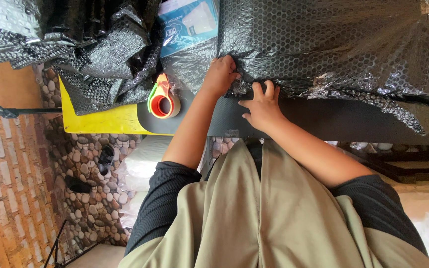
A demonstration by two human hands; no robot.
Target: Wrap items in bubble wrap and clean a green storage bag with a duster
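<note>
Black bubble wrap [323,44], shiny and crinkled, lies across the dark worktop [333,119]. At left sit a crumpled heap of more wrap [75,44], an orange-and-green tape dispenser [163,99] and a blue packet [187,22]. The left hand [219,74] pinches the wrap's edge; the right hand [261,106] presses it, fingers spread.

I see the left hand [220,75] gripping the black bubble wrap [323,44] edge; the right hand [261,105] presses it just beside. An orange tape dispenser [163,99] lies near the left grip.
</note>
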